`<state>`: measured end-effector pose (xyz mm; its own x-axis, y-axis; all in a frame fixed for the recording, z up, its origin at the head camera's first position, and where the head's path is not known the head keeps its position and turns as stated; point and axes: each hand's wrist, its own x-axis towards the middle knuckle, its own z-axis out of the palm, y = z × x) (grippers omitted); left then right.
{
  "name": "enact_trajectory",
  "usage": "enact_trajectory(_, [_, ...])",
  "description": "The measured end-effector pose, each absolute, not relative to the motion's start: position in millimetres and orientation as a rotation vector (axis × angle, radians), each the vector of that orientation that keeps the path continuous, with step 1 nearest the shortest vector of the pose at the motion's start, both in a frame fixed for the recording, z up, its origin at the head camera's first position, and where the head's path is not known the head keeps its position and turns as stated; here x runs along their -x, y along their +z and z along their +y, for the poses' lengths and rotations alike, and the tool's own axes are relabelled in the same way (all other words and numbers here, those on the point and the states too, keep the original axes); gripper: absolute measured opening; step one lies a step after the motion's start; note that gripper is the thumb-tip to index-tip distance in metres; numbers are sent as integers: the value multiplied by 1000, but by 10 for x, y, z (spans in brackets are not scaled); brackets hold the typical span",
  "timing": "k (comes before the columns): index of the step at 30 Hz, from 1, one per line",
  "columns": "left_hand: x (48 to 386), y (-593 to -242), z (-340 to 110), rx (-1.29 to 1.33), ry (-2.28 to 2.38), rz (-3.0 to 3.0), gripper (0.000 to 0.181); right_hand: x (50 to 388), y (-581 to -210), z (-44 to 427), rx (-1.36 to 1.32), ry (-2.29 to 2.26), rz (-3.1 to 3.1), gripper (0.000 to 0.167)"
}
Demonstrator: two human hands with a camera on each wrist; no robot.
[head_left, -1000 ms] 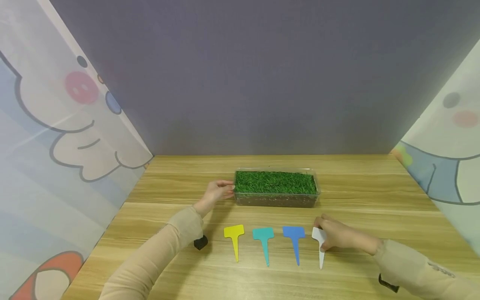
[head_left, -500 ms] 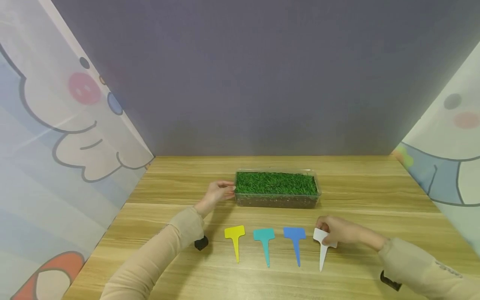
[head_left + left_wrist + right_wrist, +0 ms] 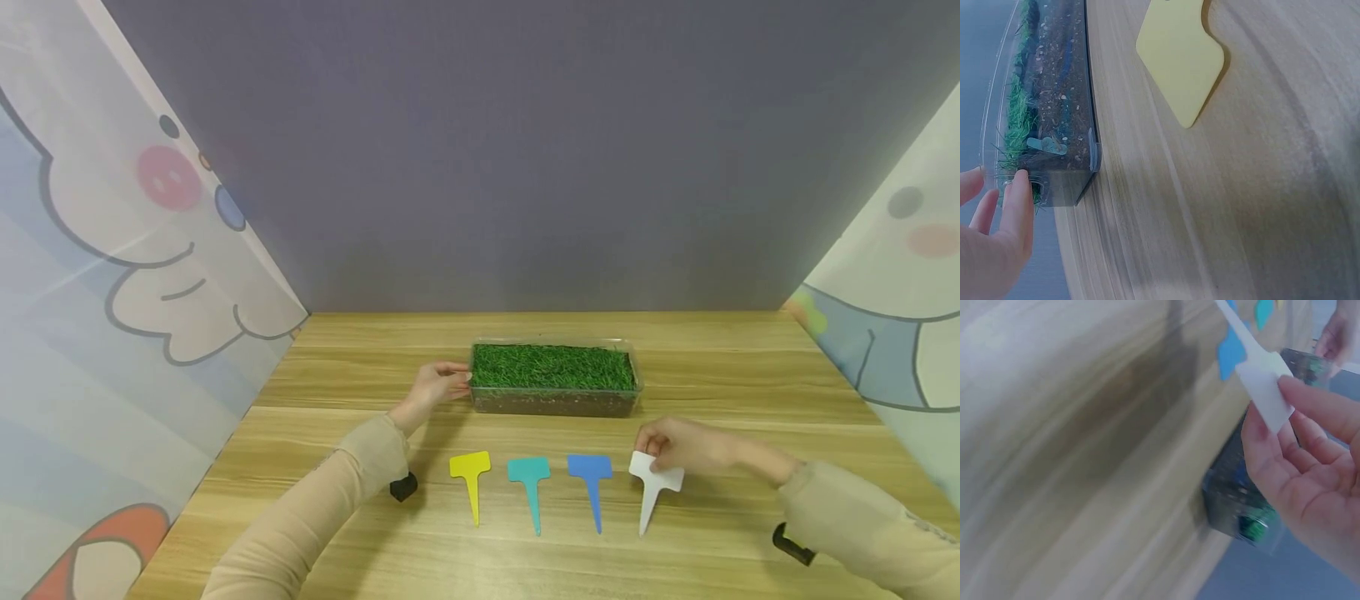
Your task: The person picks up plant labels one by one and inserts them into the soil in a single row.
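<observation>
In the head view my right hand (image 3: 686,446) pinches a white T-shaped plant label (image 3: 657,482) by its wide head. The right wrist view has thumb and fingers on either side of the label (image 3: 1266,384), its stem pointing away, held above the table. My left hand (image 3: 432,390) touches the left end of a clear planter box (image 3: 555,403) of soil and green grass, its fingers fairly straight against the end wall in the left wrist view. Yellow (image 3: 470,465), teal (image 3: 528,470) and blue (image 3: 590,467) plant labels lie in a row in front of the box.
The wooden table (image 3: 360,350) runs back to a grey panel (image 3: 540,167). Cartoon-printed curtains flank it at left (image 3: 67,350) and right (image 3: 922,333). Black pieces show beneath the left sleeve (image 3: 403,486) and right sleeve (image 3: 792,544).
My right hand has lifted the white label off the table and moved slightly right, tilting its stem leftward at the bottom. The left hand stays at the planter box.
</observation>
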<state>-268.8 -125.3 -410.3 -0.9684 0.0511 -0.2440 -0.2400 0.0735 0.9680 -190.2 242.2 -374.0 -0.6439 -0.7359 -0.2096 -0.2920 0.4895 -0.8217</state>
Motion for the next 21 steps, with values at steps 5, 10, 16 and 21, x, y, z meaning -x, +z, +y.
enact_trajectory(5, [2675,-4089,-1251,185,1992,2141,29,1941,-3580,2448,892,-1063,2169,9])
enact_trajectory(10, [2670,-4089,-1254,195,1990,2141,29,2006,-3411,2477,972,-1048,2210,8])
enact_trajectory(16, [2674,-4093,-1247,203,2001,2139,29,2097,-3204,2512,936,-995,2279,10])
enact_trajectory(21, [2672,-4089,-1245,200,1994,2145,29,2162,-3086,2524,893,-958,2341,12])
